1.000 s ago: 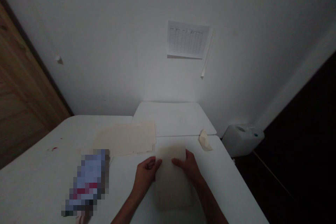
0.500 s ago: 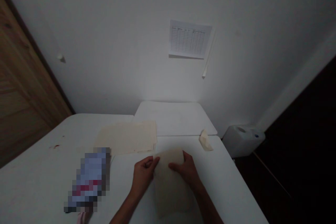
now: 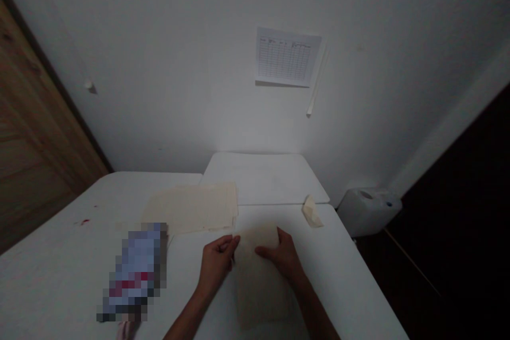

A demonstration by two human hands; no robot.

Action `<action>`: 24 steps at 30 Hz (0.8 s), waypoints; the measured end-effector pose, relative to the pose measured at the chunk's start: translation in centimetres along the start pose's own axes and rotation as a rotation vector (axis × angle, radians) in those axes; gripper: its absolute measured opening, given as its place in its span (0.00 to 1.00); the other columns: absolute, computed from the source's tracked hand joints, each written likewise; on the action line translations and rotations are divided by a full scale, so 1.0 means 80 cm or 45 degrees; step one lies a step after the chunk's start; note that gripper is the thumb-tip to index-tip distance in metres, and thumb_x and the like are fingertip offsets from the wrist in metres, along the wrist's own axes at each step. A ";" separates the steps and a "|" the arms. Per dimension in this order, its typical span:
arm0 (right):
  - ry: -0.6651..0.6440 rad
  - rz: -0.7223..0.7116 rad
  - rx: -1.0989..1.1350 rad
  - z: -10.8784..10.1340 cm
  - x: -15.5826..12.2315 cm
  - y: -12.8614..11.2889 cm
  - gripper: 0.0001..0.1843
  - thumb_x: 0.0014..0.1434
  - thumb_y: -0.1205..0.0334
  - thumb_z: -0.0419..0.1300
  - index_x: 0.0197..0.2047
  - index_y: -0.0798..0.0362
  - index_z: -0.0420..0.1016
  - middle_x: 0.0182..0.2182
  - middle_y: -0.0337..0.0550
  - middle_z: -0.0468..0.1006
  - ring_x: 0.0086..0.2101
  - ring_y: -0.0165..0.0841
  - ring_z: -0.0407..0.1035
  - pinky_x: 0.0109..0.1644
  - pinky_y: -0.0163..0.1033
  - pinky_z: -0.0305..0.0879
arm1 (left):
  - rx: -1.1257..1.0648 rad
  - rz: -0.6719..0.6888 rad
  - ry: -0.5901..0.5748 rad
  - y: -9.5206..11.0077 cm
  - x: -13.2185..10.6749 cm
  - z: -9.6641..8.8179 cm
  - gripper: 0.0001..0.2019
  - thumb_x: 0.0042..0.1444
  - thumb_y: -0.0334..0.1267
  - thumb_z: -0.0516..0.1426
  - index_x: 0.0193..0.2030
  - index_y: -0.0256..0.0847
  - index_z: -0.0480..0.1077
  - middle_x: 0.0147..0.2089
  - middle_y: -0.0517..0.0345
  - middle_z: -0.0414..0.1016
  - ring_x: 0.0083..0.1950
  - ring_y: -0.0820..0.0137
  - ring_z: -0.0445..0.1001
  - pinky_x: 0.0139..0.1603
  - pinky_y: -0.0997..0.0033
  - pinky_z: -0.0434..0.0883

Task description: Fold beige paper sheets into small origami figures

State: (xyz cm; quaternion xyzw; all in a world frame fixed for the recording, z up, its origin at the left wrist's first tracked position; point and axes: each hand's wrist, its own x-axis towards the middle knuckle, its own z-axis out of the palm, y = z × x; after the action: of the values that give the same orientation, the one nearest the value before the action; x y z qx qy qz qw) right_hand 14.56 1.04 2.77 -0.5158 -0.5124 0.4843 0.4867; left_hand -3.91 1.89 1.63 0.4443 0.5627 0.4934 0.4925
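Note:
A rectangular piece of thin beige fabric [image 3: 261, 292] lies in front of me on the white table. My left hand [image 3: 217, 257] is closed at its upper left corner, thumb and forefinger pinching the edge. At the upper right edge, my right hand [image 3: 282, 257] grips the same piece, with its thumb on top and its fingers hidden behind. More beige fabric [image 3: 195, 207] is spread flat farther back on the left. A small crumpled beige scrap [image 3: 313, 212] sits near the table's right edge.
A blurred-out blue and red item [image 3: 137, 271] lies left of my left hand on the table [image 3: 48, 276]. White jerrycan [image 3: 368, 212] stands beyond the right edge. A printed sheet [image 3: 287, 57] hangs on the wall, and a wooden door [image 3: 27, 117] is at left.
My left thumb has shifted slightly left and up at the fabric's corner. My right hand keeps its hold, and the fabric has hardly moved.

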 end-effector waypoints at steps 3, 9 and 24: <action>-0.007 0.003 0.011 0.000 0.000 0.001 0.25 0.39 0.58 0.72 0.41 0.55 0.76 0.36 0.47 0.81 0.34 0.42 0.74 0.36 0.42 0.71 | -0.015 0.003 -0.065 -0.008 0.004 -0.001 0.27 0.40 0.63 0.63 0.29 0.35 0.74 0.14 0.63 0.65 0.13 0.76 0.57 0.15 0.77 0.53; -0.037 0.030 0.066 -0.002 0.000 0.006 0.26 0.38 0.58 0.73 0.43 0.55 0.75 0.36 0.47 0.81 0.35 0.42 0.74 0.37 0.42 0.71 | -0.001 0.000 -0.100 -0.012 0.006 -0.004 0.26 0.44 0.61 0.62 0.29 0.35 0.74 0.13 0.63 0.64 0.13 0.77 0.56 0.15 0.78 0.52; -0.034 0.069 0.072 -0.001 -0.002 0.001 0.26 0.38 0.57 0.73 0.42 0.55 0.76 0.36 0.47 0.81 0.34 0.42 0.74 0.36 0.42 0.70 | -0.068 0.011 -0.153 -0.028 0.013 -0.007 0.24 0.46 0.58 0.62 0.32 0.34 0.76 0.14 0.63 0.65 0.13 0.77 0.58 0.14 0.78 0.52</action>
State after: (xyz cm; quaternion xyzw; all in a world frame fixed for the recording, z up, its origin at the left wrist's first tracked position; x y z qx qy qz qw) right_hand 14.65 0.86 2.71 -0.5091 -0.4907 0.5184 0.4809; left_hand -4.60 2.58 -0.68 0.4623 0.5168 0.4828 0.5349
